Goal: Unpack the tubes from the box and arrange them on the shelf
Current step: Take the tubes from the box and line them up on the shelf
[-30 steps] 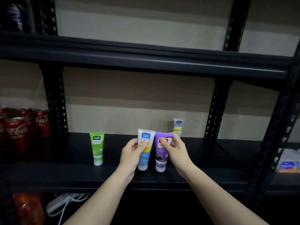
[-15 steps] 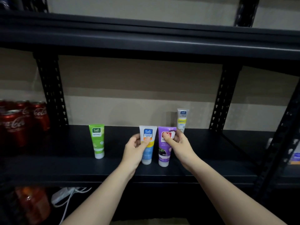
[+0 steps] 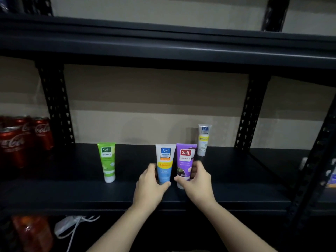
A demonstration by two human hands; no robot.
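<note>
Several Safi tubes stand cap-down on the black shelf [image 3: 236, 186]. My left hand [image 3: 151, 186] grips the lower part of the white-and-blue tube [image 3: 165, 157]. Right beside it, my right hand [image 3: 197, 180] grips the lower part of the purple tube [image 3: 185, 157]. Both tubes are upright, side by side, near the shelf's front. A green tube [image 3: 107, 160] stands alone to the left. A small white tube [image 3: 203, 140] stands further back on the right, by the wall. No box is in view.
Red cola cans [image 3: 16, 142] fill the neighbouring bay at the left, behind a perforated black post [image 3: 56, 106]. Another post [image 3: 252, 113] rises at the right. An upper shelf [image 3: 163, 44] hangs overhead. Below lie a white power strip [image 3: 67, 224] and an orange bottle [image 3: 32, 233].
Both hands have slid from the tubes' upper labels down to their lower ends. The two tubes now stand on the shelf, and the view has moved closer.
</note>
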